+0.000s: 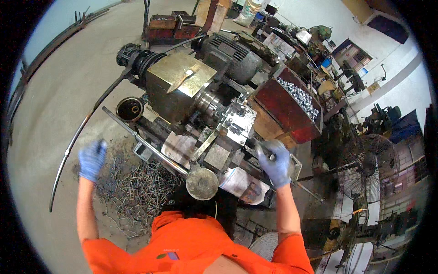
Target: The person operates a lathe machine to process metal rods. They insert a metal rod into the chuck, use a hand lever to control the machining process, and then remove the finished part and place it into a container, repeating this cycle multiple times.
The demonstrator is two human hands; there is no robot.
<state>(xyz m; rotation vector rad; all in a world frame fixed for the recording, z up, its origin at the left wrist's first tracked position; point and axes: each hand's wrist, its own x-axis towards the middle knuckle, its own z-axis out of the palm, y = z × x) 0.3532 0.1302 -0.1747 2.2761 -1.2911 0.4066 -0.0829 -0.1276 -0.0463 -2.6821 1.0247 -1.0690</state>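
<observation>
My left hand (92,161), in a blue-grey knit glove, is raised over the floor at the left, beside a long bent lever with a shiny metal end (77,130). Its fingers are curled in; whatever they may hold is too small to name. At the right side of a small lathe, my gloved right hand (277,165) is bent at the fingers by the metal tool slide (238,122). Its fingertips look darkened, and I cannot make out what is between them. The round spindle chuck (208,101) lies left of the slide.
A paintbrush (183,80) lies on the brass-coloured headstock cover (159,69). A red bin (283,107) of small metal parts stands behind the slide. Metal shavings (137,192) cover the floor at lower left. A round metal disc (202,183) sits nearest me; a fan (368,166) stands right.
</observation>
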